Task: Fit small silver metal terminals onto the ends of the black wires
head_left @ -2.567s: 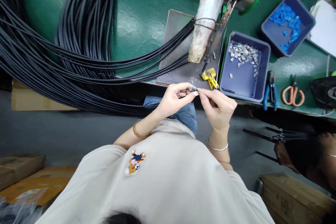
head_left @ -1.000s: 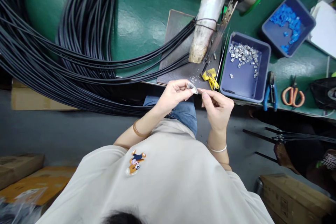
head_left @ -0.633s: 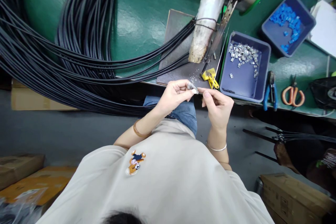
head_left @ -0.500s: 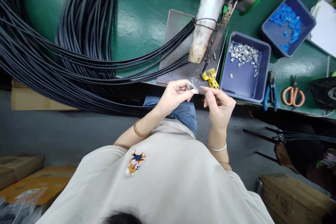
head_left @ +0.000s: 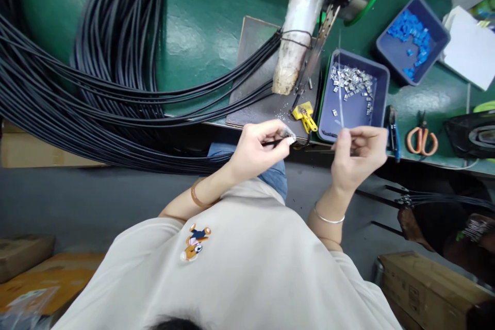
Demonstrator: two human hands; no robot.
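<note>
My left hand (head_left: 257, 147) pinched black cable (head_left: 273, 142) | right hand (head_left: 356, 154), blurred pale strip (head_left: 341, 100) | partway, I judged: metal pieces (head_left: 351, 78) lay loose

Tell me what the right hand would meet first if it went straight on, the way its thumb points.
Probably the tray of small silver pieces, just ahead of the right hand. Depth is unclear from this view, so it might pass over instead.
</note>
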